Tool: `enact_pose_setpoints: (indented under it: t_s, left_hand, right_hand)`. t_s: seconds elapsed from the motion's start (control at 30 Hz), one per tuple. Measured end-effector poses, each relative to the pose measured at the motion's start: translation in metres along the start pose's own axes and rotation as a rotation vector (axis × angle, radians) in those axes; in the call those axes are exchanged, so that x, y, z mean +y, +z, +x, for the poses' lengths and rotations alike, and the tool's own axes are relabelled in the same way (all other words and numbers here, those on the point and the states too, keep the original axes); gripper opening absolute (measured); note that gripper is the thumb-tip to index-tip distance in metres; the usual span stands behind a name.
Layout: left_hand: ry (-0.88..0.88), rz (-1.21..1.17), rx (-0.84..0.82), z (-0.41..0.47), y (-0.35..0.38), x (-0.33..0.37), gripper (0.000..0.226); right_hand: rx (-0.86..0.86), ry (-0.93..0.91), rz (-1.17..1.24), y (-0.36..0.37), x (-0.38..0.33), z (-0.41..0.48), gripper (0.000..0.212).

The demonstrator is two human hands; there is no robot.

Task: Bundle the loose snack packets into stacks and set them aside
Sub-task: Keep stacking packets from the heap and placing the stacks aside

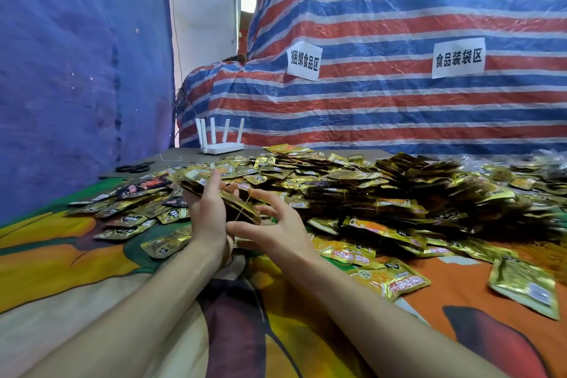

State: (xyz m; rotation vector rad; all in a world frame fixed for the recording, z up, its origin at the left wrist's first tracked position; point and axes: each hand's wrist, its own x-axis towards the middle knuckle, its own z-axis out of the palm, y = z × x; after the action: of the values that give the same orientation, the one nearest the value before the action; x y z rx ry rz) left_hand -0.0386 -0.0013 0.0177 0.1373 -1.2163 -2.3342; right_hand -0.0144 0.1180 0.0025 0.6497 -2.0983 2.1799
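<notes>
1. The left hand [208, 215], at the centre of the frame, grips the stack of packets [196, 189] edge-on, fingers curled round its far side; that grip should stay firm so the packets remain squared while the band goes on
2. The right hand [276, 224], just right of centre, has its fingers splayed, with a thin yellow rubber band [244, 205] stretched from them across the stack's near end; whether a fingertip also pinches the band is too fine to tell
3. The step appears to be looping the band: open it wide enough to clear the corners, then seat it near the stack's middle, since a band at one end would probably let the packets fan out
4. Ease the fingers out one at a time; the foil looks slick and the band could roll off
5. The loose pile [383, 187] fills the centre and right; set the bound stack well apart from it, perhaps on the patterned cloth [92, 270] at lower left
</notes>
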Motion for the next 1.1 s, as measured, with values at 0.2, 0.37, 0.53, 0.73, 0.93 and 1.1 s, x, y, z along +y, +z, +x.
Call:
enact_pose_setpoints:
  t_s: [0.2, 0.37, 0.53, 0.73, 0.93, 1.1]
  left_hand:
    - [-0.309, -0.060, -0.320, -0.012, -0.002, -0.002, 0.059]
    - [-0.312, -0.058, -0.359, -0.016, 0.000, -0.003, 0.056]
    - [-0.322, -0.028, -0.324, -0.014, 0.000, -0.007, 0.043]
    - [-0.356, 0.031, -0.373, -0.014, -0.001, -0.009, 0.048]
    - [-0.393, 0.194, -0.540, -0.016, -0.004, -0.010, 0.057]
    - [-0.181, 0.234, -0.578, -0.013, -0.003, -0.009, 0.065]
  right_hand:
    - [-0.003, -0.100, -0.009, -0.004, 0.000, 0.000, 0.061]
    - [0.032, -0.137, -0.083, -0.010, 0.003, 0.002, 0.059]
    - [0.033, -0.055, -0.116, -0.011, 0.004, 0.005, 0.061]
    - [0.008, -0.105, -0.312, -0.015, 0.005, 0.008, 0.073]
    - [-0.002, -0.121, -0.421, -0.024, 0.001, 0.005, 0.073]
    - [0.053, -0.085, -0.420, -0.035, -0.010, 0.002, 0.074]
